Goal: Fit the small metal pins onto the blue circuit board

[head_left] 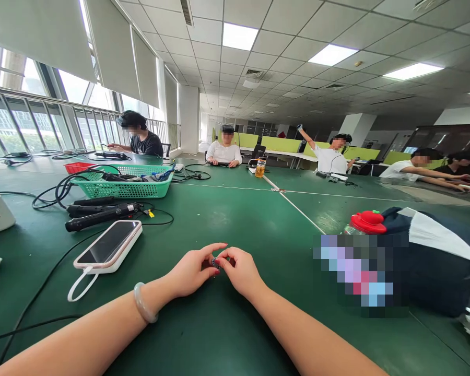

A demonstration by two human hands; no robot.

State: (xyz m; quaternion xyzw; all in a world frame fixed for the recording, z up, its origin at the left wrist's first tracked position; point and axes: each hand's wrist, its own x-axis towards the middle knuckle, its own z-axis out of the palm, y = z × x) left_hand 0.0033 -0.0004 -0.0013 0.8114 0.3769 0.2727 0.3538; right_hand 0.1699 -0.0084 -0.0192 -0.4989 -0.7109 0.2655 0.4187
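Note:
Just above the green tabletop [219,318], my two hands meet in the middle of the head view. Between their fingertips is a small dark grey object [215,262], mostly covered by the fingers; its kind cannot be made out. My right hand [241,269] pinches it between thumb and forefinger. My left hand [191,270] curls round its other side, thumb below and fingers above, also closed on it. A pale bangle [143,303] circles my left wrist. To the left lies a phone [108,243] on a white power bank with a looped white cable [78,284].
Black rod-shaped tools [102,214] and a green basket [125,190] of cables stand at the left. On the right are a red-lidded bottle [368,222], a dark bag [434,261] and a pixelated patch. An amber-filled jar [260,168] stands farther back. Several people sit around the table.

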